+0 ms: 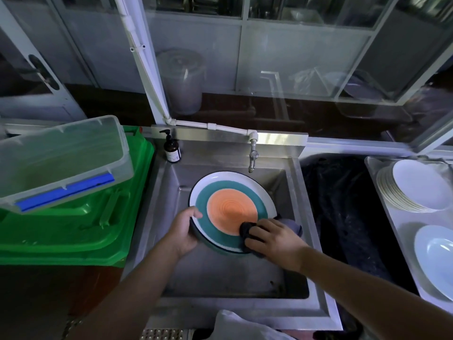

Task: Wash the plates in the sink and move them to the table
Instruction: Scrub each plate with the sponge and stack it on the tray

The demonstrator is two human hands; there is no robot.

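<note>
1. At the lower centre of the frame, the left hand (183,231) grips the round plate (230,204) by its left rim, thumb curled over the edge.
2. The right hand (274,238) presses a dark, crumpled cloth (247,229) against the plate's lower right, fingers (257,235) bent around it.
3. The glossy plate, ringed white, teal and orange, tilts above the steel sink (301,200).
4. Behind it, a metal tap (253,155) and a dark pump bottle (172,150).
5. At the left, a clear plastic box (61,158) lies on a green crate (73,229).
6. At the right, stacked white plates (414,187) and a pale bowl (438,256) sit on the steel surface (402,219).
</note>
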